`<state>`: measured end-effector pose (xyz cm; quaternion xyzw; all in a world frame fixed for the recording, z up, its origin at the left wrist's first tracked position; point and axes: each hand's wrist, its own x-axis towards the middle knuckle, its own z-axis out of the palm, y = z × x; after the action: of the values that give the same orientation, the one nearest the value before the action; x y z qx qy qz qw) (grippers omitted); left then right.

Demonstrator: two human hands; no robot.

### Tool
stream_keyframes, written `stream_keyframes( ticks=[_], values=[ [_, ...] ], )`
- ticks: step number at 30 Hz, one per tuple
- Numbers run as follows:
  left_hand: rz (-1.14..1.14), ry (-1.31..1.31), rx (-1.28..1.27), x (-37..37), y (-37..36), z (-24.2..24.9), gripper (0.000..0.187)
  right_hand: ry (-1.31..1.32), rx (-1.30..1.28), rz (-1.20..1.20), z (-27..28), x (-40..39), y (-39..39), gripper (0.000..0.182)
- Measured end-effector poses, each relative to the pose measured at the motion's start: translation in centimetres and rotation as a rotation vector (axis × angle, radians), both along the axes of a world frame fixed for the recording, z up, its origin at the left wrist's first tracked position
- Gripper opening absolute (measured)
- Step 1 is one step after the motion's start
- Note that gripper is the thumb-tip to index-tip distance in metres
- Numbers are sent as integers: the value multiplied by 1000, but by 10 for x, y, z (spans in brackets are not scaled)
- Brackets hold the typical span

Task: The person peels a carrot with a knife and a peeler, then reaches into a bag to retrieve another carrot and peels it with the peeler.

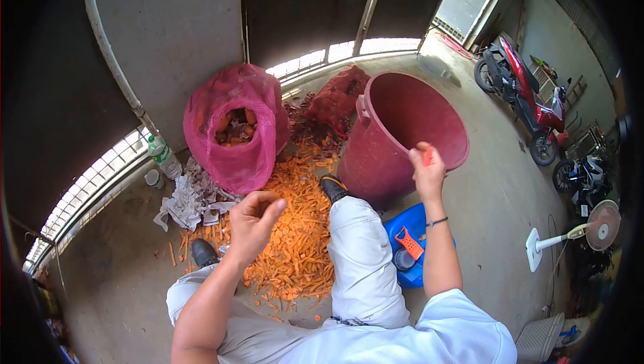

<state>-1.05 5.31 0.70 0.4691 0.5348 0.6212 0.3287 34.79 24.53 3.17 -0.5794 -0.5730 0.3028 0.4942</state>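
My left hand [256, 223] is raised over the pile of orange peelings [295, 243], its fingers curved with a gap between thumb and fingertips and nothing between them. At the near rim of the big dark-pink bin [376, 143], my right hand [427, 165] is closed round a small red-orange object, only partly visible; what it is I cannot make out. A pink mesh sack [241, 163] stands open to the left, with carrots [236, 129] inside. Beside my right forearm an orange peeler [409, 243] lies on a blue container [396, 223].
Crumpled paper [191, 196], a plastic bottle [163, 153] and a cup [153, 178] are at the left. A red mesh sack [335, 102] lies behind the bin. Rightward are a red motorbike [523, 89] and a fan [602, 224]. My shoes flank the peelings.
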Motion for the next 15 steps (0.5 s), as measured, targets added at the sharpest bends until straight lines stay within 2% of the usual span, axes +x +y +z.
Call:
stream_keyframes(
  ticks=[1, 2, 3, 5, 6, 8, 12, 13, 15],
  values=[
    [17, 163, 56, 2, 1, 0, 17, -266, 100, 71, -8, -12, -8, 34],
    [35, 328, 108, 4, 0, 1, 21, -482, 212, 165, -12, -21, -20, 34],
    [47, 338, 97, 4, 1, 4, 21, -694, 326, 259, 1, -41, -40, 35],
    [71, 828, 423, 7, 6, 12, 38, -843, 276, 318, 18, -76, -70, 34],
    [81, 837, 412, 9, 5, 14, 38, -924, 242, 353, 22, -89, -77, 39],
    [139, 1050, 455, 12, 3, 16, 45, -937, 274, 446, 31, -112, -90, 38],
    [124, 1208, 359, 0, 1, 19, 56, -950, 392, 636, 35, -140, -106, 37],
    [130, 1208, 355, -5, 0, 18, 56, -931, 413, 693, 37, -145, -110, 37],
    [129, 1377, 288, -14, 1, 19, 53, -861, 377, 713, 40, -148, -112, 37]
  ],
)
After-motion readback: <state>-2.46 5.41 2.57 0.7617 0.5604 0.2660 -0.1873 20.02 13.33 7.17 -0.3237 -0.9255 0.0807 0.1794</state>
